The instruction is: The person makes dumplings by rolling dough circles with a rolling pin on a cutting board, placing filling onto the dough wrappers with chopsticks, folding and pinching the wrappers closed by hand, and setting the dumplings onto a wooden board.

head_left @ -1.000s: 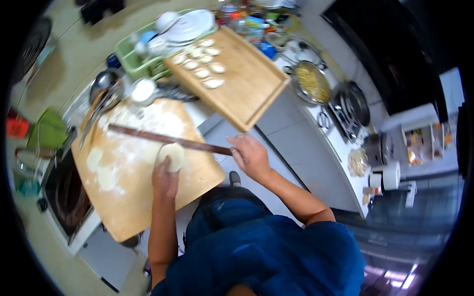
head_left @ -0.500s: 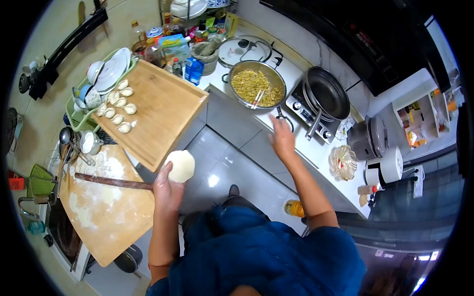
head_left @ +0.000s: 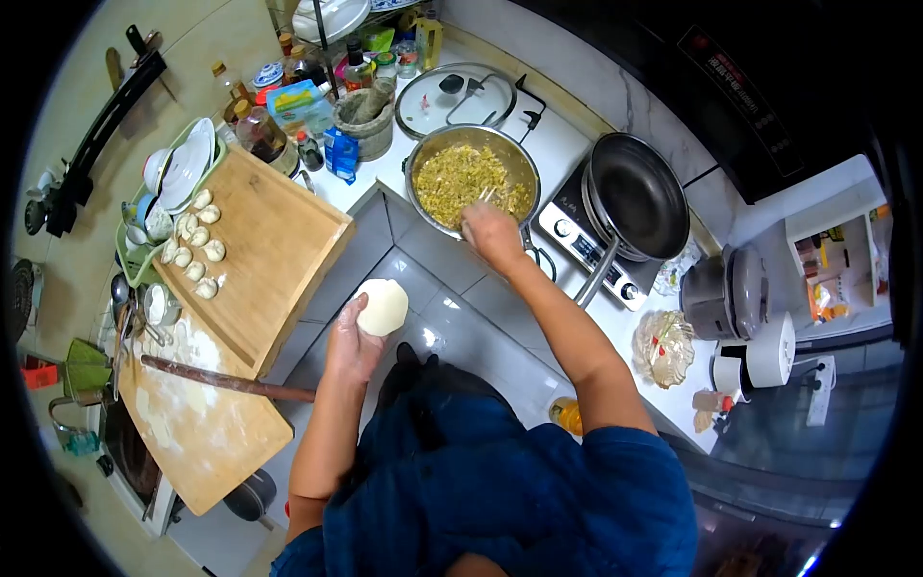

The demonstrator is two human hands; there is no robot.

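1. A white countertop [head_left: 567, 144] runs along the marbled wall on the right, above a floor of glossy grey tiles [head_left: 461, 322]; a black range hood [head_left: 760, 106] hangs over it.
2. On this counter are a round, shiny steel pan [head_left: 411, 197], a clear glass lid [head_left: 433, 111] with a dark knob just behind it, a rough grey stone mortar [head_left: 373, 144], and a smooth black frying pan [head_left: 635, 197] on a silver-fronted cooker [head_left: 584, 252].
3. To the left, a pale rectangular wooden tray [head_left: 260, 260] with a raised rim bears plump, white, folded dumplings [head_left: 200, 236] clustered at its far left. It overlaps a tan wooden board [head_left: 216, 457], dusted with flour.
4. A long, slim, dark brown wooden rolling pin [head_left: 221, 376] lies across that board, its near end jutting past the edge beside the left forearm.
5. The left hand [head_left: 350, 348] holds a thin, smooth, cream-coloured dough disc [head_left: 383, 310] over the floor, between tray and pan, thumb on its edge.
6. The right hand [head_left: 492, 237], at the pan's near rim, is closed around slender pale sticks [head_left: 487, 195], partly hidden; their ends meet the crumbly yellow-green filling [head_left: 457, 173] inside.
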